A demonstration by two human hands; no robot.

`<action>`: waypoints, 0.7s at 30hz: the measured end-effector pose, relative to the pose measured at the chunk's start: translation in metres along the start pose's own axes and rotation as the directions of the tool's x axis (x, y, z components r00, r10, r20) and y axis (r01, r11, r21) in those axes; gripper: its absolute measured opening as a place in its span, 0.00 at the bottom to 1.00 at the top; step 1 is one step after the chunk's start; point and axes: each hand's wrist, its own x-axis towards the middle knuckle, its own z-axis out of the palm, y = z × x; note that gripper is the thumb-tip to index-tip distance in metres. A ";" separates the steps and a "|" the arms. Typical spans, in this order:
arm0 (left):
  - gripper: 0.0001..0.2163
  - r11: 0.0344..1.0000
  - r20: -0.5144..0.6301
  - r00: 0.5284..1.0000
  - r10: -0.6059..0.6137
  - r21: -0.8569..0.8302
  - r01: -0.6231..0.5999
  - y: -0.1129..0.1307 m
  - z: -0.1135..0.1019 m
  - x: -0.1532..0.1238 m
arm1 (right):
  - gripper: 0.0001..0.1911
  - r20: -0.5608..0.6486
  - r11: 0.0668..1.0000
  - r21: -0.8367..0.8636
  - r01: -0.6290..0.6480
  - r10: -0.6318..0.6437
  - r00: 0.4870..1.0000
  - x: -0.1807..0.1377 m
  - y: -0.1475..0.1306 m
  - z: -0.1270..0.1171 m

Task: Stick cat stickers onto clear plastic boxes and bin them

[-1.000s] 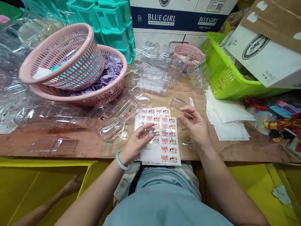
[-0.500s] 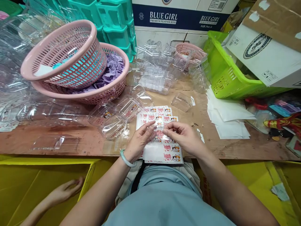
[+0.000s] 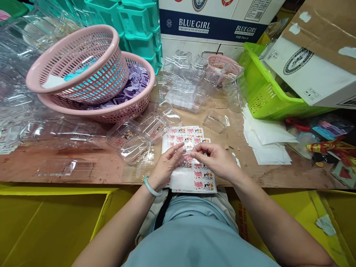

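Observation:
Low over the sticker sheets [image 3: 182,182], my left hand [image 3: 167,165] pinches a small clear plastic piece [image 3: 185,158] between thumb and fingers. The piece is see-through, so its edges are hard to follow against the printed cats and pink lettering beneath. My right hand [image 3: 215,159] is closed in a pinch at the right end of that piece; what lies between its fingertips is too small to make out. To the left of the sheets, several clear plastic shells [image 3: 136,148] lie together, some bearing cat stickers. One more clear shell [image 3: 214,121] rests beyond the sheets.
Two pink baskets [image 3: 148,92] at the left hold purple and blue parts. Clear packaging [image 3: 185,83] is heaped at the back before a beer carton [image 3: 211,27]. On the right are a green basket [image 3: 274,96] and white papers [image 3: 271,152]. Yellow bins [image 3: 52,222] sit below the table edge.
My right fingertips have shifted slightly left along the clear piece. Another person's hand at the lower left has gone out of view. The camera view has turned a little.

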 end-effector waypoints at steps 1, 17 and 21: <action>0.25 1.000 -0.002 1.000 -0.002 0.000 0.002 0.000 0.000 0.000 | 0.12 0.003 1.000 -0.004 0.003 -0.003 1.000 0.000 0.000 0.000; 0.27 0.981 0.002 0.995 0.096 0.170 -0.095 -0.003 0.000 0.000 | 0.16 -0.448 0.951 -0.309 -0.008 -0.138 0.884 -0.011 0.032 0.016; 0.27 0.978 -0.022 0.994 0.108 0.180 -0.102 -0.006 0.003 -0.001 | 0.39 -0.557 0.993 -0.108 -0.047 -0.021 0.830 -0.014 0.046 0.020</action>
